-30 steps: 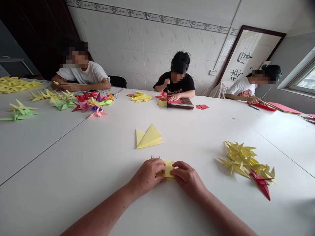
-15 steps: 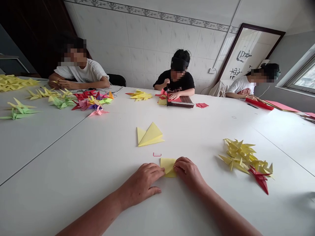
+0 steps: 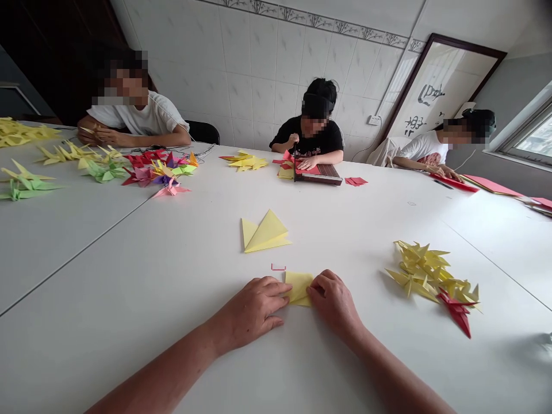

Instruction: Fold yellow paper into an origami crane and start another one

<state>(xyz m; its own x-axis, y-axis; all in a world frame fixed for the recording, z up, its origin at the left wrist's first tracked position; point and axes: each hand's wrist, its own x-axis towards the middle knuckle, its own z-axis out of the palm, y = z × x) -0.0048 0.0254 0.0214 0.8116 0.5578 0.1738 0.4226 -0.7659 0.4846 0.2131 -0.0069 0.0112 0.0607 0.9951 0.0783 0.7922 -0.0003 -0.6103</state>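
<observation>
A small folded square of yellow origami paper (image 3: pixel 298 286) lies flat on the white table (image 3: pixel 142 270) between my hands. My left hand (image 3: pixel 254 310) rests at its left edge with fingertips on the paper and fingers spread. At the paper's right edge, my right hand (image 3: pixel 335 300) is closed, thumb and bent fingers pinching its lower corner. Beyond them lie a small pink-outlined clip-like piece (image 3: pixel 278 267) and a larger yellow folded paper (image 3: pixel 266 234). To the right sits a pile of yellow folded paper cranes (image 3: pixel 425 270) with a red crane (image 3: pixel 457 310) at its near end.
Across the table, a person in black works at a paper cutter (image 3: pixel 319 175) with red paper. One person in white sits at the left behind colourful cranes (image 3: pixel 157 167); another, far right, handles red paper (image 3: pixel 452 182). A blurred clear object (image 3: pixel 547 345) stands at the right edge.
The view has shifted slightly. My left fingertips have come further onto the yellow paper, and my right hand stays at its right edge. The larger folded paper lies as before.
</observation>
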